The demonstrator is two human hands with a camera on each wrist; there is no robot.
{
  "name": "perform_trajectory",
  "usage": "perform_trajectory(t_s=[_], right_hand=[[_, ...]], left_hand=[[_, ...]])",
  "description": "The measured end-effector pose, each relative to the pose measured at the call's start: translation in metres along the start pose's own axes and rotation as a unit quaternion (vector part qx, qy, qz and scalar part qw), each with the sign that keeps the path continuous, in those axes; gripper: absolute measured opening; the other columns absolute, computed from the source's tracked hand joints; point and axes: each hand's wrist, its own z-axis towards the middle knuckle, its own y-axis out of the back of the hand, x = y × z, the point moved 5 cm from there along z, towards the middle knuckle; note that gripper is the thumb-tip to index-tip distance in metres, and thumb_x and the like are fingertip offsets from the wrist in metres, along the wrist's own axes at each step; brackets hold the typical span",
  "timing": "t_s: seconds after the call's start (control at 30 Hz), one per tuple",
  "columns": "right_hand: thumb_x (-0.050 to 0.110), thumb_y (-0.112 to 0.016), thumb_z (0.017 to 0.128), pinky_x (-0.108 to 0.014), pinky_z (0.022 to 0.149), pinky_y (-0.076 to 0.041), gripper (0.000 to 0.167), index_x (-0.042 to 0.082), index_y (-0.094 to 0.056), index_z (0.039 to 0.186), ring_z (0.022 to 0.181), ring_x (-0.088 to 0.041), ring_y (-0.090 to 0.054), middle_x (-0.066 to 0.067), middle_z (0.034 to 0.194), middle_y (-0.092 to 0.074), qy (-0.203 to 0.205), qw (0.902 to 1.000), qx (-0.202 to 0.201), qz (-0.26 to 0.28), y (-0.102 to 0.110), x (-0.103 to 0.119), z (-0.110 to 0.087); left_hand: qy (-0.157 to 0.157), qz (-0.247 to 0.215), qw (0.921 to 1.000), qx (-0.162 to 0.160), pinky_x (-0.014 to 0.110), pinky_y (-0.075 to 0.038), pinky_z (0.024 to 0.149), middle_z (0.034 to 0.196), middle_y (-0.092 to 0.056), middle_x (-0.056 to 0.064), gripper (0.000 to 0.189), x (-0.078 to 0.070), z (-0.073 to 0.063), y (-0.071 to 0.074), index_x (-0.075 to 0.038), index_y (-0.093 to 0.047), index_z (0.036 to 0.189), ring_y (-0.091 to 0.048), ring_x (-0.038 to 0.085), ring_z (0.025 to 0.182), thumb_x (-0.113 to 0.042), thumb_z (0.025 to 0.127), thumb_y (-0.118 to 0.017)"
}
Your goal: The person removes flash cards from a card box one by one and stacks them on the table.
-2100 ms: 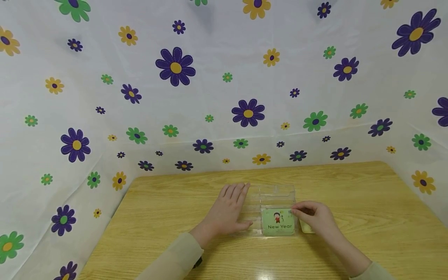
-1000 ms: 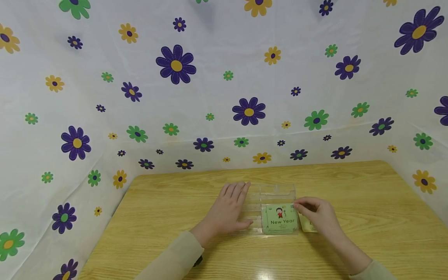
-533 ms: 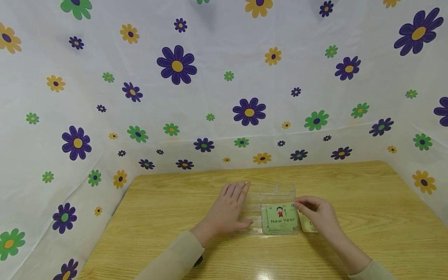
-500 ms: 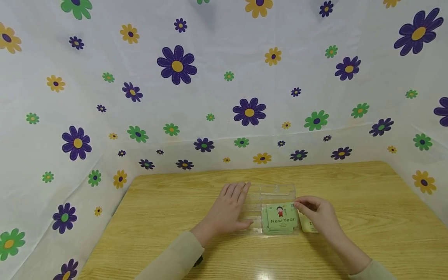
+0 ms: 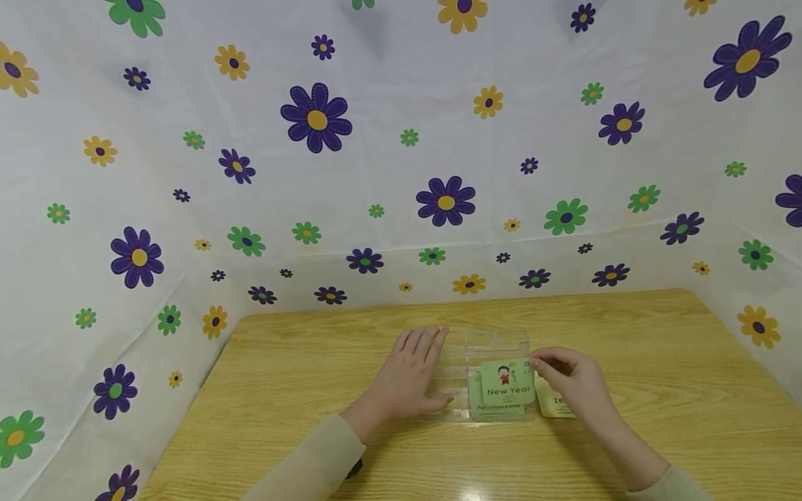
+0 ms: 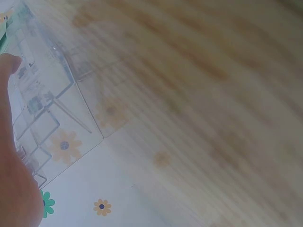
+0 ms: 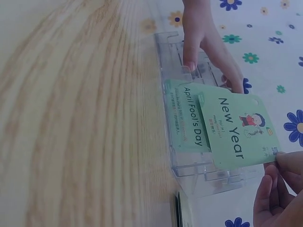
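Note:
My right hand [image 5: 579, 386] pinches the upper right corner of a green "New Year" card [image 5: 507, 383] between thumb and finger. Behind that card, a green "April Fool's Day" card [image 7: 187, 118] leans in the front right slot of a clear plastic card rack [image 5: 498, 341]. The left hand [image 5: 407, 372] rests on the rack's left side with its fingers extended. In the right wrist view, the "New Year" card stands higher than the other and overlaps it.
A yellow card stack [image 5: 554, 403] lies on the wooden table [image 5: 301, 362] just right of the rack, partly hidden by the right hand. A white flower-print cloth [image 5: 376, 167] hangs behind the table and along its sides.
The right hand has drawn the "New Year" card up and slightly right, baring the lettering of the "April Fool's Day" card behind it. The left hand has stayed in place.

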Motion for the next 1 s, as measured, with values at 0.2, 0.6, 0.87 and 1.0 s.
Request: perform_trajectory(t_s=[0.2,0.6,0.87,1.0], right_hand=[[0.01,-0.072,0.101,-0.021,0.068,-0.054,0.022,-0.004,-0.077,0.117,0.08,-0.001,-0.06,-0.015,0.105,-0.077,-0.002,1.0,-0.002,0.001,0.003,0.001,0.0],[0.012,-0.072,0.101,-0.021,0.069,-0.054,0.024,-0.004,-0.076,0.118,0.081,-0.003,-0.061,-0.012,0.104,-0.077,-0.01,0.9998,-0.014,-0.008,0.013,0.0,0.001],[0.012,-0.07,0.103,-0.022,0.07,-0.055,0.024,-0.005,-0.075,0.119,0.082,-0.003,-0.062,-0.008,0.102,-0.076,-0.011,0.9997,-0.018,-0.008,0.016,-0.003,0.001],[0.011,-0.07,0.103,-0.021,0.07,-0.054,0.024,-0.006,-0.075,0.118,0.081,-0.001,-0.061,-0.012,0.105,-0.076,-0.009,0.9996,-0.023,-0.013,0.017,-0.003,0.001]], left_hand=[[0.001,0.003,1.0,0.006,0.046,-0.033,0.127,0.163,-0.041,0.011,0.114,0.0,0.0,0.0,-0.005,-0.019,0.169,-0.042,0.027,0.148,-0.077,0.091,-0.06],[-0.001,0.009,1.0,-0.002,0.046,-0.033,0.126,0.162,-0.041,0.01,0.114,0.0,0.0,-0.001,-0.005,-0.019,0.169,-0.042,0.027,0.146,-0.077,0.09,-0.06],[-0.002,0.013,0.9998,-0.013,0.046,-0.035,0.125,0.161,-0.042,0.01,0.115,0.001,0.0,0.0,-0.005,-0.02,0.168,-0.043,0.027,0.145,-0.077,0.089,-0.061],[-0.003,0.015,0.9998,-0.016,0.046,-0.035,0.125,0.161,-0.043,0.01,0.115,0.0,0.0,0.0,-0.005,-0.02,0.168,-0.044,0.026,0.144,-0.078,0.089,-0.061]])
